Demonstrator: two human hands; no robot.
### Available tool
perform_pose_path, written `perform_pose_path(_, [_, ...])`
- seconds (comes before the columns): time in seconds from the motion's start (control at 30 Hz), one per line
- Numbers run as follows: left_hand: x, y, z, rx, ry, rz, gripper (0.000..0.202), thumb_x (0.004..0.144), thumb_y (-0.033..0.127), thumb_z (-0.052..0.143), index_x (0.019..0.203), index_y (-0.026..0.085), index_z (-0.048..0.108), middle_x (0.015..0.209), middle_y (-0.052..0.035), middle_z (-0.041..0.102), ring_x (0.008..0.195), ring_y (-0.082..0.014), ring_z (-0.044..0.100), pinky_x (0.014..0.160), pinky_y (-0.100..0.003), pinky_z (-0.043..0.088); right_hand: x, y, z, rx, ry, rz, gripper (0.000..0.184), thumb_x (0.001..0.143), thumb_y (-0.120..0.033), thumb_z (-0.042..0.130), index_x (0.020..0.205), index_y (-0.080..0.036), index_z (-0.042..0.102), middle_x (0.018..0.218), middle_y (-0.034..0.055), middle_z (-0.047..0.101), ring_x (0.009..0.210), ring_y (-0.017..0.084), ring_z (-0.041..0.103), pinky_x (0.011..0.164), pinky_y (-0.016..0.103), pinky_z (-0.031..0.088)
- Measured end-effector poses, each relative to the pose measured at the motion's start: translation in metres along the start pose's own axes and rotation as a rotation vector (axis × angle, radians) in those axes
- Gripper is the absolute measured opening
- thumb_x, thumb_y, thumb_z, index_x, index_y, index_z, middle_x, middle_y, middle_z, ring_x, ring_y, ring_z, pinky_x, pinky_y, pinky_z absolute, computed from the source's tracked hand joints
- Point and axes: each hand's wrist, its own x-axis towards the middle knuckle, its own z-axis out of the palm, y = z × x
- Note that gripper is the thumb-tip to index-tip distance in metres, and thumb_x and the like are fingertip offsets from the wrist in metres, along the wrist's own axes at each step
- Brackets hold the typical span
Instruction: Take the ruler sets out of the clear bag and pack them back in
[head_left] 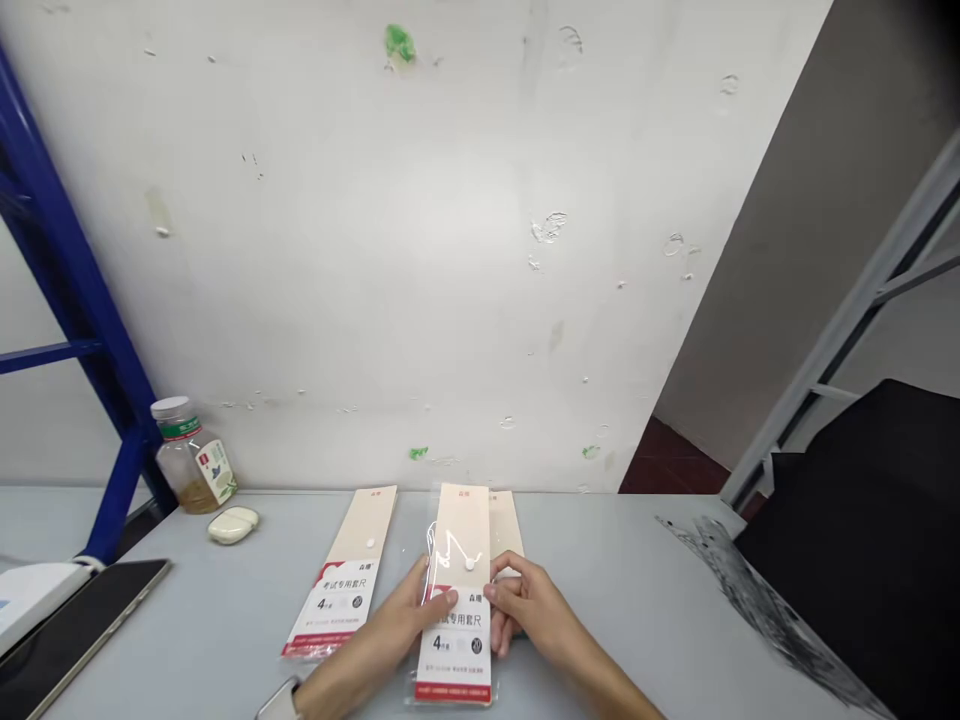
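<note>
Between my hands lies a cream-and-white packet of exam ruler sets (459, 625) in a clear plastic sleeve, printed with red and black text. My left hand (401, 612) grips its left edge with the thumb on the front. My right hand (525, 610) presses against its right edge, fingers curled over it. A second packet (341, 580) lies at an angle to the left of my left hand. A third packet (506, 525) sits behind the held one, mostly hidden by it. A white button closure shows on the flap of the held packet.
The packets lie on a pale grey table (622, 600). A jar with a white lid (191, 460) and a cream bar of soap (233, 525) stand at the back left. A black tablet (82, 635) lies at the left edge. Black fabric (862, 540) covers the right side.
</note>
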Motion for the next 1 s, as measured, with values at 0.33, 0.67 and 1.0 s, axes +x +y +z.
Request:
perform_pose_path(0.33, [-0.001,-0.003,-0.004,0.11,0.06,0.006,0.067,0.08,0.048,0.07,0.136,0.024,0.043,0.112,-0.0077,0.07,0.099,-0.0272,0.066,0.08,-0.037,0.052,-0.008,-0.005,0.008,-0.046,-0.041,-0.02,0.05,0.073,-0.066,0.066,0.085,-0.02,0.051,0.053,-0.0035,0.063,0.041,0.013,0.059,0.041,0.023,0.046])
perform_pose_path(0.67, [-0.007,0.044,-0.047,0.291,0.523,0.118,0.064,0.074,0.049,0.071,0.125,0.026,0.039,0.102,-0.0057,0.069,0.076,-0.0241,0.071,0.061,-0.034,0.056,-0.012,-0.008,0.002,-0.318,0.08,-0.048,0.034,0.086,-0.052,0.053,0.091,-0.019,0.062,0.078,0.0016,0.062,0.049,0.01,0.05,0.036,0.019,0.034])
perform_pose_path(1.0, [0.001,0.033,-0.11,1.075,0.903,0.012,0.074,0.071,0.054,0.057,0.132,0.014,0.043,0.123,-0.0184,0.058,0.116,-0.0412,0.054,0.092,-0.051,0.042,-0.019,-0.025,-0.024,-0.857,0.329,-0.126,0.019,0.086,-0.037,0.047,0.088,-0.026,0.062,0.087,0.0004,0.064,0.07,0.017,0.056,0.066,0.029,0.042])
